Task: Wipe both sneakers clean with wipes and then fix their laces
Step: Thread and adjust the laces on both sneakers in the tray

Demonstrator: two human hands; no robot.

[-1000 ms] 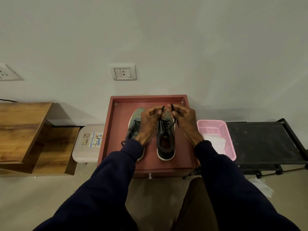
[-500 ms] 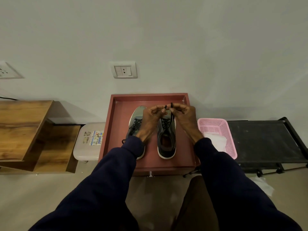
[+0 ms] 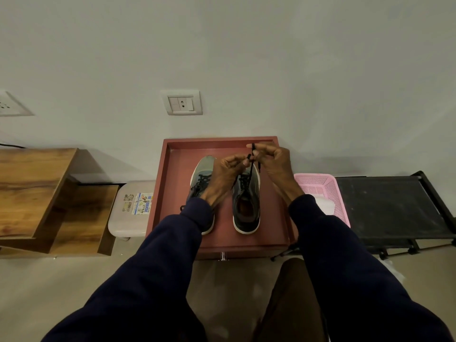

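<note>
The right sneaker (image 3: 246, 208) and left sneaker (image 3: 201, 169) stand side by side around the middle of the red, rimmed surface (image 3: 172, 193), toes toward its far edge. Above the right sneaker's toe, near the far right corner, the left grip (image 3: 225, 174) and right grip (image 3: 276, 166) each pinch the black lace (image 3: 249, 170) rising from that shoe. The left sleeve (image 3: 172, 243) covers part of the left sneaker. A pink basket (image 3: 328, 183) holding white wipes (image 3: 324, 206) sits just beside the surface's right edge.
</note>
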